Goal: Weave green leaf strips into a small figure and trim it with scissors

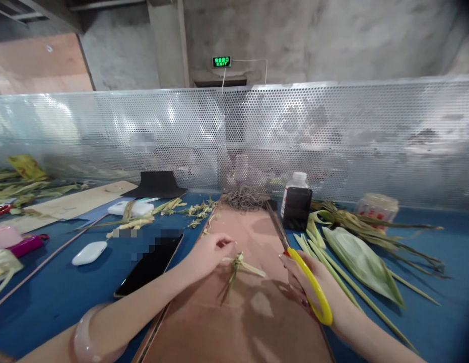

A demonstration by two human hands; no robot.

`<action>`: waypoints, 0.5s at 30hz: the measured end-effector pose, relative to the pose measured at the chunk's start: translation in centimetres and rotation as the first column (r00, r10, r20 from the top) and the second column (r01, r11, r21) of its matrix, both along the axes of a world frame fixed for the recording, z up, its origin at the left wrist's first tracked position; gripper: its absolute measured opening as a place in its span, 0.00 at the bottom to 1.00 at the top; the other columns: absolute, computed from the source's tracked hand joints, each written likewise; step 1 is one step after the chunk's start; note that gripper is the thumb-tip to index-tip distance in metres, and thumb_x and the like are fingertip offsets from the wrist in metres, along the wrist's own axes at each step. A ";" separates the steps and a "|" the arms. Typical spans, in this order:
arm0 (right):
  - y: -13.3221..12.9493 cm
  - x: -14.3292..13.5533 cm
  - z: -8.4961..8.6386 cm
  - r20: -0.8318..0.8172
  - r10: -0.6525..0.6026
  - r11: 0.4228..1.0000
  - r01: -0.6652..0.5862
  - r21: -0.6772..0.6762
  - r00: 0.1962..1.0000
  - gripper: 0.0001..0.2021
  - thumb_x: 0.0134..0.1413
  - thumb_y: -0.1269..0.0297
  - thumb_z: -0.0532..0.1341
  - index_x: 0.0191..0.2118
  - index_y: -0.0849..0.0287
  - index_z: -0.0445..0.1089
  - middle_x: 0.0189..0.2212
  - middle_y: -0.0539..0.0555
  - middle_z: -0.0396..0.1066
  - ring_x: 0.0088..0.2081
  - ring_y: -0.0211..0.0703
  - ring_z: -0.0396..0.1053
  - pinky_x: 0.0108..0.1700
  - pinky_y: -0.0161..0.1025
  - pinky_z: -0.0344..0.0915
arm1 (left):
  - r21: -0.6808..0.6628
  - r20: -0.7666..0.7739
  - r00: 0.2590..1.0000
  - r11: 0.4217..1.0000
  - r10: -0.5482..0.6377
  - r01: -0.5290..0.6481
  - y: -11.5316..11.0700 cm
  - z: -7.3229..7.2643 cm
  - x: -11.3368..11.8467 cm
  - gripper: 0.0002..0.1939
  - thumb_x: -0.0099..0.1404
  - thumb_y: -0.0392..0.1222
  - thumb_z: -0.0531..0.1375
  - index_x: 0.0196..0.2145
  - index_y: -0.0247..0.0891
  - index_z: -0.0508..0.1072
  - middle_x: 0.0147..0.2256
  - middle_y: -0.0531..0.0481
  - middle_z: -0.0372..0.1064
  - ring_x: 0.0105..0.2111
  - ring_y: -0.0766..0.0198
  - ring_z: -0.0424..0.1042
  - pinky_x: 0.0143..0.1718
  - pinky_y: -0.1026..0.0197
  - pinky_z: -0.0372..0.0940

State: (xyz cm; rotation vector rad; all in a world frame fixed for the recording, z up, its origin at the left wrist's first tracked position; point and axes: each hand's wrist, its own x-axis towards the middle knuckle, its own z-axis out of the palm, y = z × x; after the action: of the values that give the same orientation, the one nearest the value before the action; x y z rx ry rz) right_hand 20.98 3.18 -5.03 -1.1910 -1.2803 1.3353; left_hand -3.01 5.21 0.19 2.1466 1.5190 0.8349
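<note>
My left hand [207, 257] is over the board with its fingers curled together at a small knotted piece of leaf strips [239, 261]. Pale and green tails spread from the knot. The exact contact at the fingertips is too small to make out. Gripped in my right hand [310, 277] is a pair of scissors with yellow handles [321, 302], the metal blades pointing forward over the board's right edge. Whether the blades are parted I cannot tell. Beneath both hands lies a brown board [204, 327].
Right: a dark phone [296, 208] leaning on a white bottle [299, 179], a green leaf [364, 262], dry strips [351, 227], a plastic jar [378, 209]. Left: another phone [151, 264], a white case [89, 253]. Behind: tangled cord [245, 196], a perforated metal screen [174, 126].
</note>
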 end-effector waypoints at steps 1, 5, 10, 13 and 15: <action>0.0 0.0 0.2 -0.005 -0.003 1.000 0.004 0.016 1.000 0.16 0.46 0.50 0.61 0.33 0.55 0.57 0.08 0.36 0.52 0.08 0.30 0.49 0.10 0.26 0.47 | 0.038 -0.045 0.998 0.999 0.036 -0.034 0.9 0.3 -0.6 0.14 0.63 0.45 0.54 0.40 0.37 0.75 0.38 0.45 0.76 0.36 0.57 0.73 0.39 0.59 0.64; -0.1 -0.2 0.6 0.019 -0.006 0.998 0.005 0.067 1.000 0.18 0.47 0.49 0.62 0.30 0.55 0.55 0.10 0.37 0.54 0.09 0.28 0.48 0.11 0.26 0.46 | 0.140 -0.168 0.975 0.982 0.146 -0.123 6.4 1.9 -3.1 0.14 0.63 0.34 0.53 0.44 0.32 0.74 0.44 0.38 0.72 0.47 0.50 0.68 0.50 0.53 0.59; 0.0 -0.2 0.4 0.017 -0.010 0.997 0.009 0.082 1.000 0.20 0.47 0.45 0.61 0.30 0.55 0.54 0.11 0.38 0.54 0.10 0.29 0.48 0.12 0.27 0.46 | 0.115 -0.315 0.937 0.986 0.151 -0.120 12.4 1.9 -4.2 0.14 0.65 0.42 0.56 0.48 0.36 0.68 0.50 0.43 0.65 0.47 0.56 0.67 0.48 0.47 0.63; 0.1 -0.1 0.5 -0.005 0.002 0.994 -0.001 0.108 1.000 0.22 0.44 0.46 0.63 0.28 0.56 0.54 0.12 0.39 0.55 0.12 0.28 0.48 0.13 0.28 0.46 | 0.070 -0.351 0.927 0.991 0.131 -0.113 13.8 1.2 -3.8 0.14 0.66 0.43 0.56 0.48 0.37 0.67 0.49 0.44 0.65 0.44 0.58 0.69 0.44 0.51 0.66; 0.2 0.0 0.7 -0.014 -0.002 0.994 0.003 0.107 1.000 0.22 0.43 0.47 0.64 0.28 0.56 0.54 0.13 0.39 0.54 0.12 0.28 0.48 0.14 0.28 0.45 | 0.057 -0.350 0.928 0.992 0.126 -0.113 14.3 0.9 -3.4 0.14 0.66 0.43 0.56 0.48 0.37 0.68 0.48 0.44 0.66 0.43 0.58 0.69 0.43 0.51 0.67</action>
State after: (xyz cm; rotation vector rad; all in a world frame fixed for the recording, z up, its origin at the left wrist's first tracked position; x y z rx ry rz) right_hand 20.95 3.42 -4.37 -1.1067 -1.3236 1.2548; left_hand -6.40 19.51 1.12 2.3447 1.8357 0.5334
